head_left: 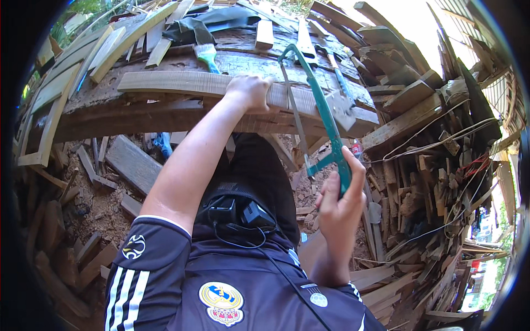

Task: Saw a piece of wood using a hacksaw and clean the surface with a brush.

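A long pale plank (171,83) lies along the near edge of a rough timber workbench (88,113). My left hand (251,94) is closed over the plank, right of its middle, fingers wrapped round it. In my right hand (339,207) is the near end of a green-framed hacksaw (326,116). Its thin blade (296,118) crosses the plank just right of my left hand, with the frame out to the right. Whether the teeth touch the wood, I cannot tell.
On the bench lie a green-handled paintbrush (207,56), a wood block (264,35), dark cloth (190,32) and a flat metal blade (340,108). Stacked scrap wood (406,171) rises at the right. Offcuts (132,163) and sawdust cover the ground at left. A cable hangs down my front.
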The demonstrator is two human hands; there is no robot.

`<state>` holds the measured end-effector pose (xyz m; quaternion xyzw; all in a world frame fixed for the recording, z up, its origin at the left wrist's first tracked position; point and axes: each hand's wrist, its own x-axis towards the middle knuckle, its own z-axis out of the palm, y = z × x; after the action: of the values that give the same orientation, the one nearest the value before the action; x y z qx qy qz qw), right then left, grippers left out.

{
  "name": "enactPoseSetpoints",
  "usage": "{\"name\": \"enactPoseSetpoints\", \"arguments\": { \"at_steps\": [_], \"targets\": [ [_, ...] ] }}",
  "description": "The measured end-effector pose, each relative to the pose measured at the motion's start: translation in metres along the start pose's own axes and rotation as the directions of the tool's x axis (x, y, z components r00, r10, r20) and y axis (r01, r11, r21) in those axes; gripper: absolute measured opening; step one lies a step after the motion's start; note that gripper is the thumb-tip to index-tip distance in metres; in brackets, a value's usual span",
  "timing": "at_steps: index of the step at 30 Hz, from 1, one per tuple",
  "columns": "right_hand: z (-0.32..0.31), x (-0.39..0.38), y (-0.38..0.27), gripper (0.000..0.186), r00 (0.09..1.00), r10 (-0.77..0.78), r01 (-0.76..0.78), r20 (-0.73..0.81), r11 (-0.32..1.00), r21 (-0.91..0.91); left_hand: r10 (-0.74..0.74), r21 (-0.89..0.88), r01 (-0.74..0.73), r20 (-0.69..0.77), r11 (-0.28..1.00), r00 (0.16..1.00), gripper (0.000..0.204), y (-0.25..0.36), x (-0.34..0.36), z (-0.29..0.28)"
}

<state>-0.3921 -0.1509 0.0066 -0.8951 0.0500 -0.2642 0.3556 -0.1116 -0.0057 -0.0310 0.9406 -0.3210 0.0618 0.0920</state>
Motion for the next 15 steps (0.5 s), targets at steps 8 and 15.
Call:
{"name": "enactPoseSetpoints", "arguments": {
  "at_steps": [8,15],
  "targets": [
    [0.018,0.039,-0.002,0.042,0.998,0.044,-0.047,0.044,0.997,0.06,-0.113,-0.014,0.114,0.078,0.993,0.991,0.084,-0.01,0.003,0.004],
    [0.0,0.035,-0.025,0.036,0.988,0.094,-0.094,0.123,0.996,-0.009,-0.115,-0.031,0.118,0.105,0.992,0.988,0.087,0.002,0.006,-0.005]
  ]
}}
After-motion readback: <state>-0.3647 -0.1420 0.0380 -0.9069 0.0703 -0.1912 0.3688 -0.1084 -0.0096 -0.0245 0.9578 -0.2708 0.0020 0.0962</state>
